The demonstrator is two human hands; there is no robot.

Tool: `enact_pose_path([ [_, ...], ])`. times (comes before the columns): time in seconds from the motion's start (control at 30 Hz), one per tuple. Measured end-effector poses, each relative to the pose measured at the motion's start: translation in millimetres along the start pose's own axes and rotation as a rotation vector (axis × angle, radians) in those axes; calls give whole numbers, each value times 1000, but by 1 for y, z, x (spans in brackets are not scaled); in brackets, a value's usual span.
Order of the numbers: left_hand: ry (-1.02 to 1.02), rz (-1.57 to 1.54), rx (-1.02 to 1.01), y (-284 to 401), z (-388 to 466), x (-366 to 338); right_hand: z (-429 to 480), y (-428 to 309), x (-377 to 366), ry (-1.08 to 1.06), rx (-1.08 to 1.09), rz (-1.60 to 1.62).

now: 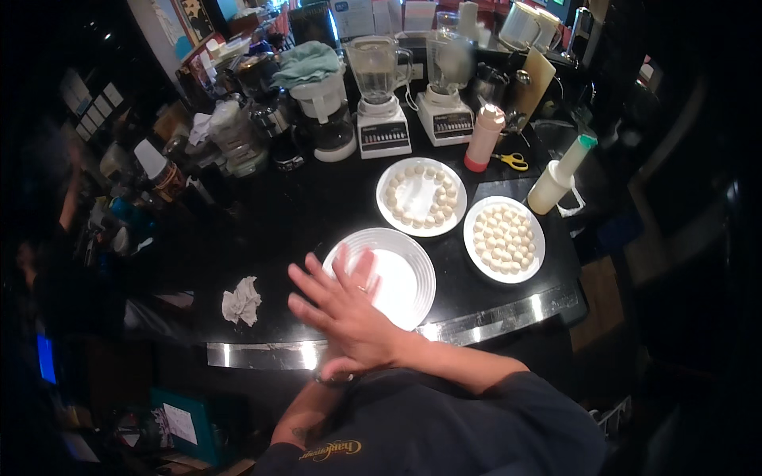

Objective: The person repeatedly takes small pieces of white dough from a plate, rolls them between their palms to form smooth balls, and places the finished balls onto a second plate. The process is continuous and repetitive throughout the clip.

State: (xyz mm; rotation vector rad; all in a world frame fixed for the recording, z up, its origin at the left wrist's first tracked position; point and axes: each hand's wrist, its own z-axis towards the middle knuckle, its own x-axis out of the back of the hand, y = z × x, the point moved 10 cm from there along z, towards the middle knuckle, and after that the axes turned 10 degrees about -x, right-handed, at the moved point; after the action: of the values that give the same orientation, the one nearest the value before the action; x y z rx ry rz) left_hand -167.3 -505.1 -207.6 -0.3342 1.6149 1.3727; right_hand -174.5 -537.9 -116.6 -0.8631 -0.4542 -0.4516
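My right hand [342, 318] lies across my left hand [364, 271], palm toward palm, with its fingers spread. Most of the left hand is hidden under it; only some fingers show beyond. Whether anything sits between the palms is not visible. Both hands are over the near-left rim of a white plate [424, 291] with a ridged border, whose visible middle looks bare. Behind it a second white plate [414, 199] carries a ring of small pale balls [443, 199]. To the right, a third plate [473, 262] is covered with similar balls [505, 238].
A crumpled paper towel [243, 301] lies left on the black counter [268, 238]. Two blenders [384, 134] [443, 116] and a coffee maker [321, 113] stand at the back. Squeeze bottles [483, 140] [550, 184] and yellow-handled scissors [513, 160] are at right. A metal strip [488, 324] edges the counter.
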Motion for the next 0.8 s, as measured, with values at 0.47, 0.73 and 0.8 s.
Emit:
enact_pose_path([
  [0.47, 6, -607, 63, 11, 4, 2, -1, 72, 18, 73, -225, -69],
  [0.73, -224, -667, -143, -11, -6, -10, 6, 67, 10, 127, -233, 140],
  [0.8, -67, -251, -16, 3, 2, 10, -4, 78, 8, 35, -278, -130],
])
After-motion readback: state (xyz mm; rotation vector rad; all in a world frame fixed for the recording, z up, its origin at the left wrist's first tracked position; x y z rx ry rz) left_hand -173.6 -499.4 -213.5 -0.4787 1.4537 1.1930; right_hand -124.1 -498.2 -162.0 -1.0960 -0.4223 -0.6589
